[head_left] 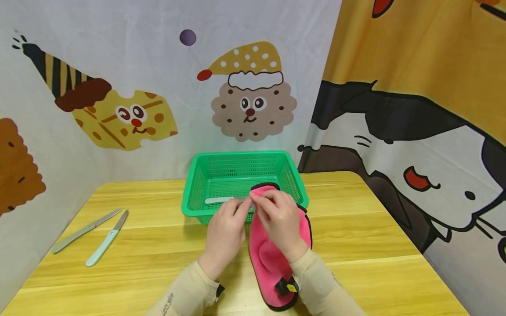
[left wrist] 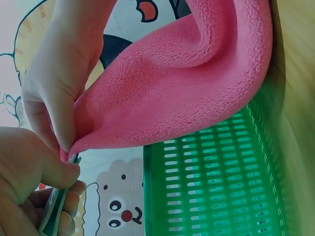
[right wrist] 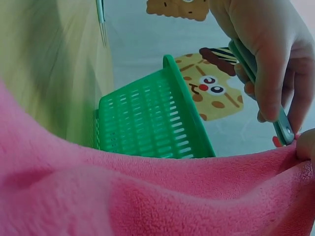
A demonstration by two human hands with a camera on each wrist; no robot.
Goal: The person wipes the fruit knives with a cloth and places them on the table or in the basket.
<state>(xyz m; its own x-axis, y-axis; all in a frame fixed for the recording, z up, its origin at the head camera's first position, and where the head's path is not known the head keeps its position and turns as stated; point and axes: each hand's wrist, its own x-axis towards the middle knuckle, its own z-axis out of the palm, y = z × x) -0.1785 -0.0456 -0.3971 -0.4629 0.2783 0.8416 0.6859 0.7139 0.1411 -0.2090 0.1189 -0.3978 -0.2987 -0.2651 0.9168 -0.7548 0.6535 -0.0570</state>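
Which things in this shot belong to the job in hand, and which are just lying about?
In use:
green-handled knife, held in the left hand
pink cloth, pinched by the right hand

Apparently lying about:
grey-green open knife and mint open knife, on the table
green basket, held by neither hand

The head camera looks forward and down from above and behind the fingers, the farthest off. Both wrist cameras look forward from close by the fingers, their pictures turned sideways; they share the fingers, the cloth at their tips and the basket beyond.
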